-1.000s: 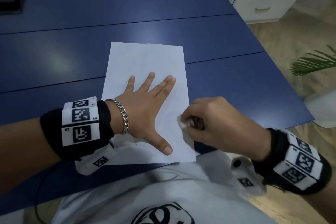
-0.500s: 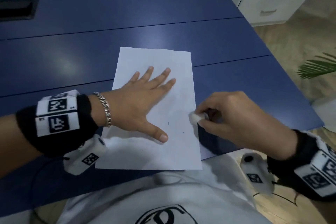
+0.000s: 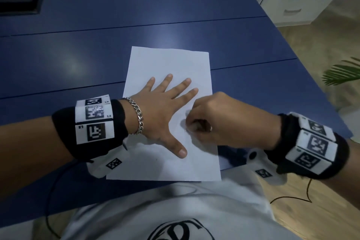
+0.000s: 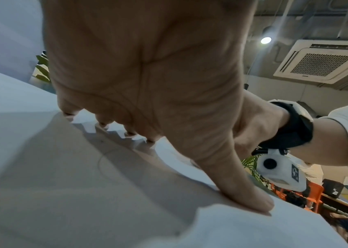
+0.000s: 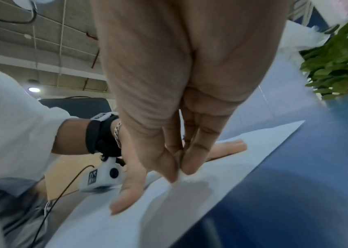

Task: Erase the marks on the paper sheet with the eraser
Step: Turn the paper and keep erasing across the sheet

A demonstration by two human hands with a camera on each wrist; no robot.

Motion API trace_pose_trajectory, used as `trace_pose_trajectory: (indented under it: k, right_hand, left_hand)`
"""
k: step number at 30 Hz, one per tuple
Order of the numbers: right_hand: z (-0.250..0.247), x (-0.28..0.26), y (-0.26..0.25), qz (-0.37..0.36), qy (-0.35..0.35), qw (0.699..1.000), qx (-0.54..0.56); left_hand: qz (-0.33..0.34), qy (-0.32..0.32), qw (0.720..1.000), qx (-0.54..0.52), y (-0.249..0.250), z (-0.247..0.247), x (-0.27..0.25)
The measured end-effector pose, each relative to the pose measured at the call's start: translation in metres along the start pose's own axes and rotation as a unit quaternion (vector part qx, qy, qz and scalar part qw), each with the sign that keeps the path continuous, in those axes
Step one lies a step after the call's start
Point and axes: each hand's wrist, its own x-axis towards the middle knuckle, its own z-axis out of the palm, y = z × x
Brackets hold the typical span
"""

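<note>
Lengthwise away from the person, paper sheet [image 3: 171,60] under flat, spread left hand [image 3: 163,115]; right hand [image 3: 224,121] pinching eraser [image 5: 180,176].

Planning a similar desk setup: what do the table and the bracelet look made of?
Table: likely painted or laminated board; smooth blue panels with a soft sheen and thin seams. Bracelet: looks like polished silver-toned metal; shiny chunky chain links.

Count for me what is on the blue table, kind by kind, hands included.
Hands: 2, left hand flat on the sheet, right hand pinching the eraser
Paper sheet: 1
Eraser: 1, mostly hidden by the fingers
Total: 4
</note>
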Motion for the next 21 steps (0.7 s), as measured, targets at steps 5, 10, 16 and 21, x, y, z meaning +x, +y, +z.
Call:
trace_pose_trajectory:
  k: [5,10,16,21]
  right_hand:
    - [-0.013,0.013,0.019,0.049,0.067,0.997,0.009]
    - [0.0,-0.002,-0.002,0.01,-0.01,1.0,-0.004]
    - [-0.013,0.011,0.018,0.056,0.067,0.996,-0.008]
    - [-0.001,-0.003,-0.001,0.019,-0.022,0.999,-0.028]
  left_hand:
    - [0.004,-0.002,1.0,0.006,-0.001,0.001,0.0]
    - [0.0,-0.003,1.0,0.007,0.001,0.0,0.0]
    - [0.003,-0.01,1.0,0.004,0.0,0.0,0.001]
    - [0.0,-0.013,1.0,0.009,0.001,0.001,0.001]
